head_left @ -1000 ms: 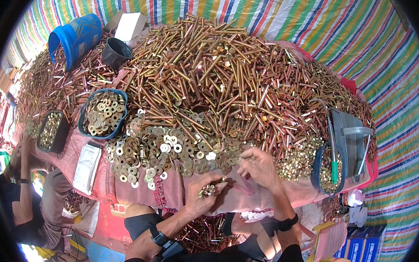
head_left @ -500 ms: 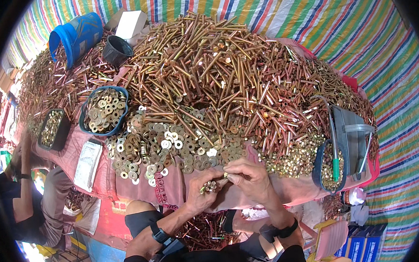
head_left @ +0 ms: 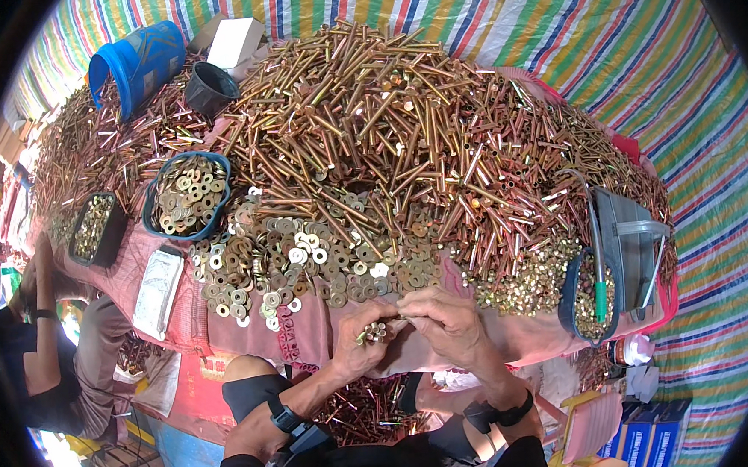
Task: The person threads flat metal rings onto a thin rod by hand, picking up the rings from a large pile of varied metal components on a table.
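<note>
My left hand [head_left: 357,344] is closed round a small bundle of brass bolts [head_left: 374,331] at the near edge of the table. My right hand [head_left: 444,322] meets it from the right, its fingertips pinching a small piece at the bundle's end. Just beyond both hands lies a spread of flat brass washers [head_left: 294,260]. Behind that rises a big heap of long brass bolts [head_left: 385,139]. A pile of small brass nuts [head_left: 527,280] lies to the right of my right hand.
A blue tray of washers [head_left: 187,193] and a dark tray of nuts [head_left: 93,227] stand at the left. A blue bucket [head_left: 137,64], a black cup [head_left: 209,88] and a white box [head_left: 235,42] are at the far edge. A grey bin [head_left: 627,248] sits right. Another person [head_left: 52,356] sits left.
My right hand came back from the nut pile toward the left and now touches the bundle in my left hand. The left hand stayed in place.
</note>
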